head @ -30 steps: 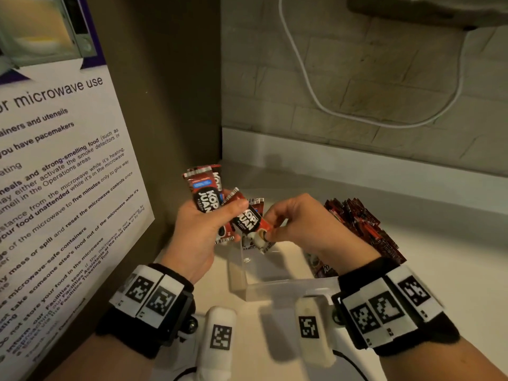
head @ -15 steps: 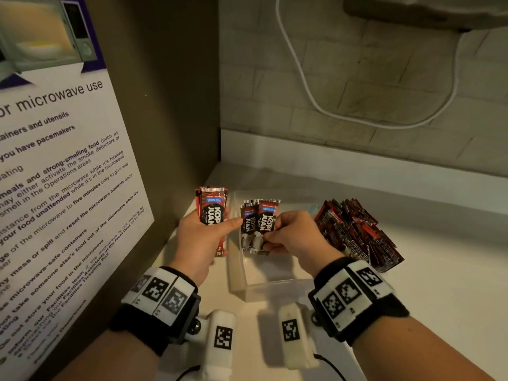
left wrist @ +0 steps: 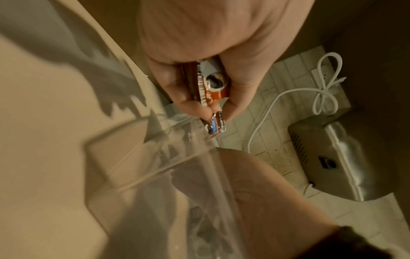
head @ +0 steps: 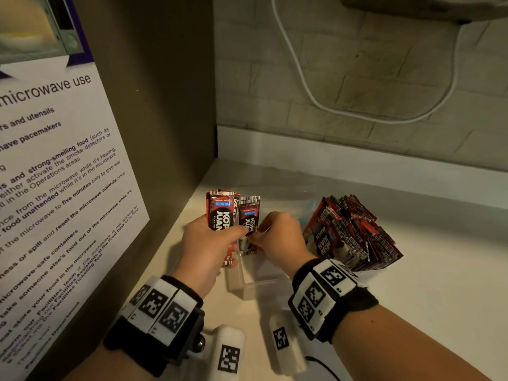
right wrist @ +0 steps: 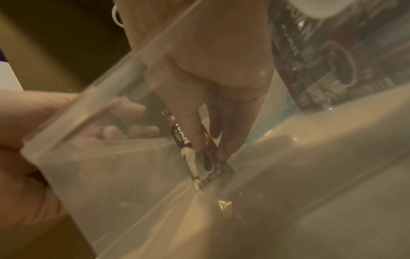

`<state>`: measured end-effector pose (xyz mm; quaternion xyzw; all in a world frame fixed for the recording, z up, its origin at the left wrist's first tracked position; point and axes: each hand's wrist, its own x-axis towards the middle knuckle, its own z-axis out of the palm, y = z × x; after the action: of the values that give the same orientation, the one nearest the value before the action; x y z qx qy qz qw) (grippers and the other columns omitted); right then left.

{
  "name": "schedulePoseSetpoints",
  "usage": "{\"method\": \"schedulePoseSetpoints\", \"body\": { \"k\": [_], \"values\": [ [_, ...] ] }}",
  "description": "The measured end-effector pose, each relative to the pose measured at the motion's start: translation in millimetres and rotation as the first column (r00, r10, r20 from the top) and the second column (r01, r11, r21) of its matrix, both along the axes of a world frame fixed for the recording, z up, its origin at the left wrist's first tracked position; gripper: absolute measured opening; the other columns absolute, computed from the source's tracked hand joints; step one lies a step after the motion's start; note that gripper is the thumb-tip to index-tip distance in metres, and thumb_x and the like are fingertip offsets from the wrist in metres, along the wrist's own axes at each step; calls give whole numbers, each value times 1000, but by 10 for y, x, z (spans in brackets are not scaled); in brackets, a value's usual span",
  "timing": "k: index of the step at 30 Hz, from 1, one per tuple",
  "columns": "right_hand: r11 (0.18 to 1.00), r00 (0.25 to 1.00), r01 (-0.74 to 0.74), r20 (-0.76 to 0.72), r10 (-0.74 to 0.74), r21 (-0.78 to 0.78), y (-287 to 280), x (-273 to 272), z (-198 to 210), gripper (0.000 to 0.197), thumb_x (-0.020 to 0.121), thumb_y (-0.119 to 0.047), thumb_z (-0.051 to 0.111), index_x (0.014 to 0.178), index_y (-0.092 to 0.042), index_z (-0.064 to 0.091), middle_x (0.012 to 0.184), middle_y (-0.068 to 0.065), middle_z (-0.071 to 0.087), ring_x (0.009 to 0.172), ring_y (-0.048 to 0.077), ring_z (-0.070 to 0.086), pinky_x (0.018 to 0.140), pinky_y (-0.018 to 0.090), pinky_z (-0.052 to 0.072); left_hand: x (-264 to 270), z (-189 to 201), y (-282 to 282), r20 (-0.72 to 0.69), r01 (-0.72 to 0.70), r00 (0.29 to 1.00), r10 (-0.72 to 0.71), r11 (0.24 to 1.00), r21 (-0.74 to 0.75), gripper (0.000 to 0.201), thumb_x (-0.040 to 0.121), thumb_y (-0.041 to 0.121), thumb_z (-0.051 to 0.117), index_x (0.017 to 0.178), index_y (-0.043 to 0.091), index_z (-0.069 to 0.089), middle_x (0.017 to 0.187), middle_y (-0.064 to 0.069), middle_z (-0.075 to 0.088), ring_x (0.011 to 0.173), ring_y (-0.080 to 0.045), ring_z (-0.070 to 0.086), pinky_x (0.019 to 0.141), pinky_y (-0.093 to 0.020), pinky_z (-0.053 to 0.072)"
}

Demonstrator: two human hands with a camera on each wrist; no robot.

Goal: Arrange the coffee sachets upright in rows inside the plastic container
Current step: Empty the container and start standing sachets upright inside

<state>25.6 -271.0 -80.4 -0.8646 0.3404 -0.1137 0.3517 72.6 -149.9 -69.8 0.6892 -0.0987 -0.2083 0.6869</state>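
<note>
My left hand [head: 207,243] grips a small stack of red and black coffee sachets [head: 221,211] upright beside the left wall of the clear plastic container [head: 247,288]. The same stack [left wrist: 213,82] shows between thumb and fingers in the left wrist view. My right hand [head: 277,235] pinches one sachet [head: 248,215] upright inside the container's far left corner. In the right wrist view, that sachet [right wrist: 208,161] stands with its lower edge near the container floor [right wrist: 133,192], between the fingertips [right wrist: 199,143].
A loose pile of more sachets [head: 349,232] lies on the white counter [head: 426,284] right of the container. A brown side panel with a microwave notice [head: 55,188] stands at the left. A white cable [head: 316,92] hangs on the brick wall behind.
My right hand has lowered its sachets into the container's left side and now shows one. The left hand has moved closer to it with its stack.
</note>
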Motion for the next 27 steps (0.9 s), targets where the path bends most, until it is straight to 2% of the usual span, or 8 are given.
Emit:
{"method": "schedulePoseSetpoints", "body": {
  "k": [4,8,10,12,15,22,25,27],
  "values": [
    [998,997,-40,-74,37,-41,-12,4,-32,23,78,-24,75,69,-13,56,70,2,58,65,15,56,47,18,36,-50,45,30,-41,76,996,-77,997,-12,14,79,1,72,76,12,63,48,2,57,43,-8,53,39,-20,42],
    [993,990,-84,-120,74,-82,1,28,-47,20,83,-23,67,70,-9,61,68,4,56,61,20,52,42,19,28,-67,55,28,-57,116,991,-117,993,-23,11,79,1,71,84,9,65,59,-4,59,47,-11,54,42,-24,46],
    [986,985,-118,-139,101,-116,8,35,-26,19,85,-21,62,80,-3,66,73,8,60,64,22,53,46,23,33,-70,58,23,-56,130,990,-131,991,-22,11,79,1,71,85,8,66,60,-5,59,48,-12,54,43,-25,47],
    [980,983,-139,-144,118,-146,1,47,-28,19,87,-18,59,88,-2,69,81,11,65,68,24,54,57,24,38,-66,62,20,-52,136,989,-137,990,-23,11,79,0,71,84,8,66,59,-5,59,49,-13,54,44,-26,47],
    [976,980,-143,-161,116,-166,-4,60,-43,19,87,-19,58,88,-3,68,75,8,57,67,23,50,59,25,36,-59,58,18,-43,141,989,-142,990,-17,10,80,0,70,84,9,66,59,-5,59,49,-13,54,44,-26,48],
    [981,981,-115,-172,87,-158,-27,73,-106,16,85,-21,64,75,-8,62,71,5,55,63,23,53,54,24,36,-53,23,40,-34,110,993,-110,994,-3,11,80,2,71,87,9,67,62,-7,62,53,-14,57,45,-26,49],
    [987,986,-95,-148,76,-128,-30,71,-116,27,80,-27,70,64,-12,54,64,1,53,62,21,55,50,23,35,-32,29,52,-43,67,997,-68,997,-40,14,80,6,75,90,12,68,66,-5,64,50,-10,57,44,-25,48],
    [996,992,-62,-116,54,-63,-22,37,-80,37,74,-33,73,56,-14,47,56,0,48,51,16,49,44,23,30,-19,46,65,-63,30,997,-35,996,-81,17,80,13,76,95,13,67,66,-1,63,45,-5,55,41,-23,46]
  ]
}}
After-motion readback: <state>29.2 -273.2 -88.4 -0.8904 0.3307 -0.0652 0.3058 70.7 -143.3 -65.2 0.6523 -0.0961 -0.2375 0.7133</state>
